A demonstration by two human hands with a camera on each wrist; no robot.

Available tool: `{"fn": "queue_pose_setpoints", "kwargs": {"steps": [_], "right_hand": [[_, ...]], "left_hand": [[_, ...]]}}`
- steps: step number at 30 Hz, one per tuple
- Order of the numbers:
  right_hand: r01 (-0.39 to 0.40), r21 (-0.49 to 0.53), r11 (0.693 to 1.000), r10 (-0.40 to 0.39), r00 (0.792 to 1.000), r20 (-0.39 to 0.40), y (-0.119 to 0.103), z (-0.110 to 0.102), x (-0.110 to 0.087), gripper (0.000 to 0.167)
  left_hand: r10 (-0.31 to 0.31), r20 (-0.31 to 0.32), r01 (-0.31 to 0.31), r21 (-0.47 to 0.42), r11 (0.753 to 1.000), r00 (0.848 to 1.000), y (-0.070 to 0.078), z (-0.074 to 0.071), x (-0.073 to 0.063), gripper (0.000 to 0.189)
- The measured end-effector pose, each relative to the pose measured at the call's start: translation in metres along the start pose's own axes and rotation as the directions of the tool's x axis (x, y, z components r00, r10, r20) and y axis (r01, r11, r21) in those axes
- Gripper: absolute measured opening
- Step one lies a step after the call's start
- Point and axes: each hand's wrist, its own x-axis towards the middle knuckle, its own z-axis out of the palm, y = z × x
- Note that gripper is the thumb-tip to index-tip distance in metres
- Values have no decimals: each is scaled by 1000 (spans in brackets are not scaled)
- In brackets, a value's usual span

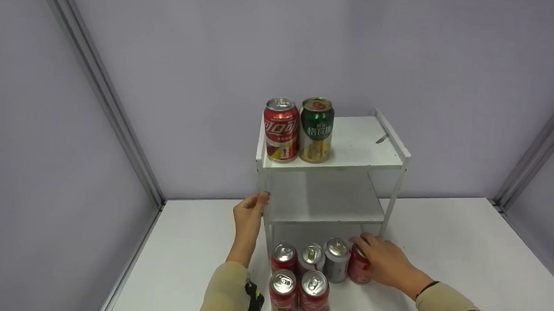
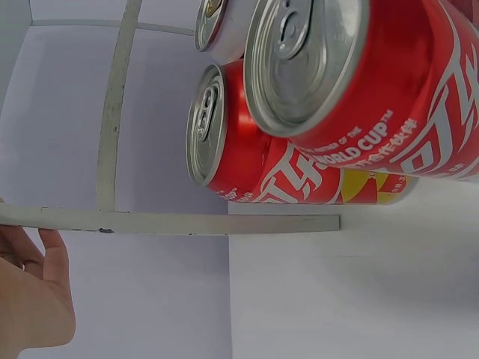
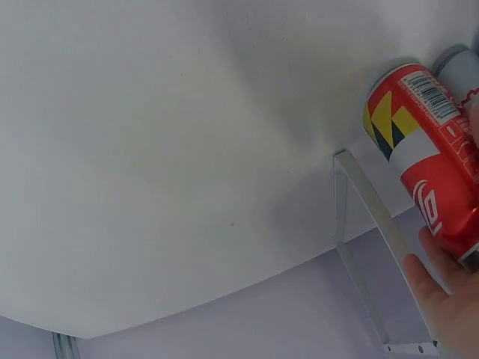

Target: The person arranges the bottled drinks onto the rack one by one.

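Note:
A white shelf rack stands on the table. My left hand pinches its left front post between thumb and fingers; the left wrist view shows the fingertips tucked behind that post. My right hand grips a red cola can by its upper part, at the right end of the row by the bottom of the rack. In the right wrist view this can stands beside the rack's right post. To its left are a silver can, a pale can and a red can.
Two more red cola cans, a left one and a right one, stand in front of that row. On the top shelf are a red cola can and a green-and-gold can. Grey walls enclose the white table.

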Motion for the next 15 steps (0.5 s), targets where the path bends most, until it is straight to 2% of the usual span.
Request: {"fn": "queue_pose_setpoints", "kwargs": {"steps": [5,10,13,15], "right_hand": [[-26,2,1000,26,1000,4,-5,4,2,76],[-16,-18,1000,16,1000,-23,-6,7,2,74],[-22,11,1000,22,999,-36,-6,7,1,73],[-34,51,998,36,999,-40,-6,6,0,72]], "left_hand": [[-5,19,5,-8,1000,1000,0,-1,1,31],[0,13,0,-17,1000,1000,-2,0,2,31],[-7,8,8,-15,1000,1000,1,1,2,28],[-6,12,6,-10,1000,1000,8,1,-2,26]]}}
